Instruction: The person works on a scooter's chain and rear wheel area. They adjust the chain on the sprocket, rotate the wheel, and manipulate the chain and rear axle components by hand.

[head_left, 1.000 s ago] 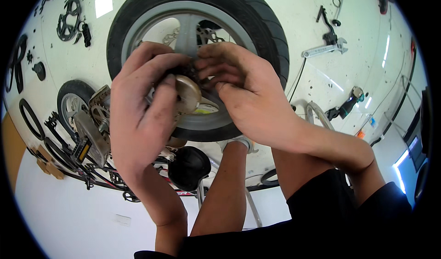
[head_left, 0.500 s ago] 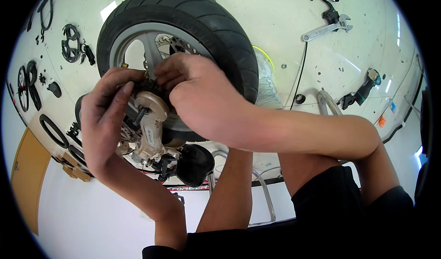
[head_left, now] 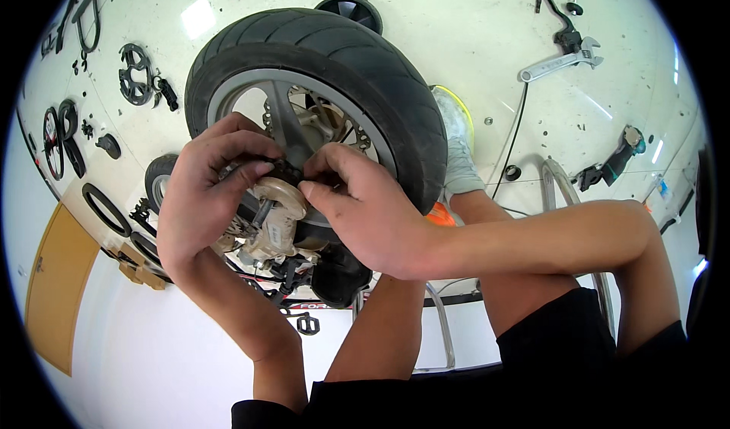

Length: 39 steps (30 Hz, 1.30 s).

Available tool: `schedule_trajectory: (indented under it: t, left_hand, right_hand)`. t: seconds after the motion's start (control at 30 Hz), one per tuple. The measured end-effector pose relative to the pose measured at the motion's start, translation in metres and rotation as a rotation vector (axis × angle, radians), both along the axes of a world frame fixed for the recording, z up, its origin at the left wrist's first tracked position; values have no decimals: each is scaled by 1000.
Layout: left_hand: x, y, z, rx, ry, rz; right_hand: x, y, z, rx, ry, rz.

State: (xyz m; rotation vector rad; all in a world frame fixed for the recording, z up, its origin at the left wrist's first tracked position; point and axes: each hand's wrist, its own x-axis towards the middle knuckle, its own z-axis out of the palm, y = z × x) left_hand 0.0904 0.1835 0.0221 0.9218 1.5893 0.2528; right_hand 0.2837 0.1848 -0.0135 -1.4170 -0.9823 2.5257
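A wheel with a black tyre [head_left: 327,45] and grey spokes stands in front of me. Just before its hub is a dirty beige round housing [head_left: 283,195] with a bolt sticking out. My left hand [head_left: 201,201] is closed at the housing's far left side, thumb and fingers pinching a small black part with a bumpy, chain-like edge [head_left: 287,172]. From the right, my right hand [head_left: 372,212] meets the same part, its fingers curled and thumb bent inward. The fingertips hide most of the part, so its exact kind is unclear.
An adjustable wrench [head_left: 559,62] and a green-black power tool [head_left: 620,155] lie on the floor to the right. Loose black parts, including a bracket [head_left: 135,75] and a ring [head_left: 106,210], are scattered left. A black saddle [head_left: 340,275] sits below my hands.
My right hand has turned and drawn back from the spokes, its thumb now showing beside the black part. The whole scene has shifted slightly right and down in view.
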Motion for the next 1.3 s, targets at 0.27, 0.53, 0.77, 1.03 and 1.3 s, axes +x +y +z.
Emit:
schedule_trajectory:
  t: [0.27,0.53,0.77,1.03,1.3]
  left_hand:
    - [-4,-10,-5,54,13,-5]
    - [1,-12,-5,111,11,43]
    - [-2,-11,-4,159,34,-3]
    - [-9,0,-5,102,-42,-99]
    - [-6,-14,-12,168,-24,-8]
  right_hand:
    - [0,1,-1,281,-77,66]
    - [-8,16,2,-38,-14,-20]
    - [-12,6,-5,79,18,-66]
    - [-11,8,-9,157,30,9]
    - [-15,8,-8,167,2,16]
